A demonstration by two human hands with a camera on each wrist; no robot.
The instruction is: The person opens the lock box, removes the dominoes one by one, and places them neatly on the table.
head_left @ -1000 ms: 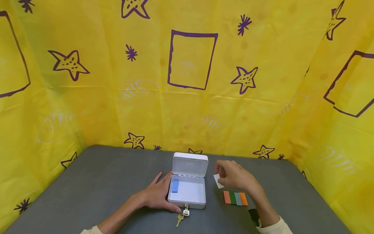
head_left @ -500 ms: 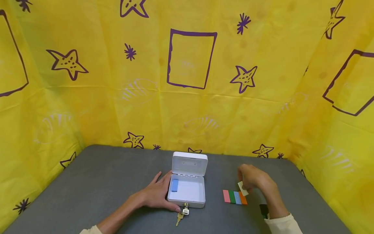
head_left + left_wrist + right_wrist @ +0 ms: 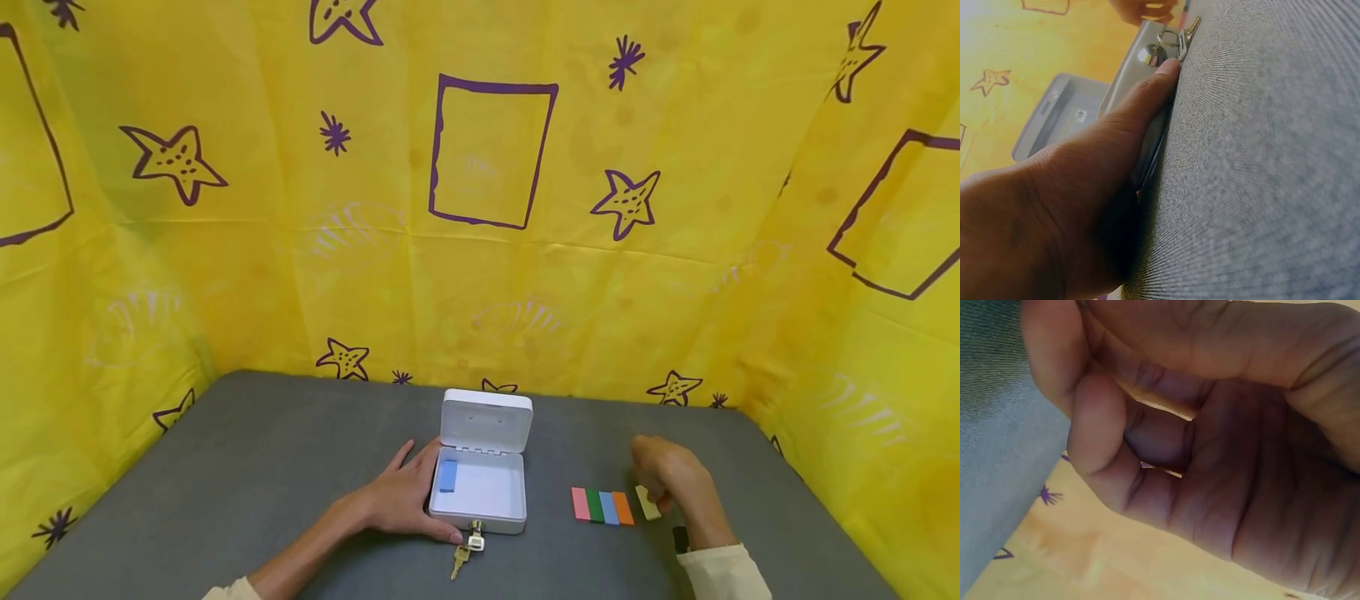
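A small white cash box stands on the table with its lid raised. One flat light-blue piece lies inside at the left. My left hand holds the box's left side, thumb along the front wall beside the lock. A key sits in the lock, and a second key hangs from it. At the right, my right hand pinches a pale yellow rectangular piece down at the table. In the right wrist view its fingers are curled and hide the piece.
Pink, green, blue and orange flat pieces lie side by side between the box and my right hand. Yellow patterned cloth hangs behind and beside the grey table.
My right hand has carried the pale yellow piece rightward from beside the box, over the row, and down beside the orange piece. The left hand and the box have stayed put.
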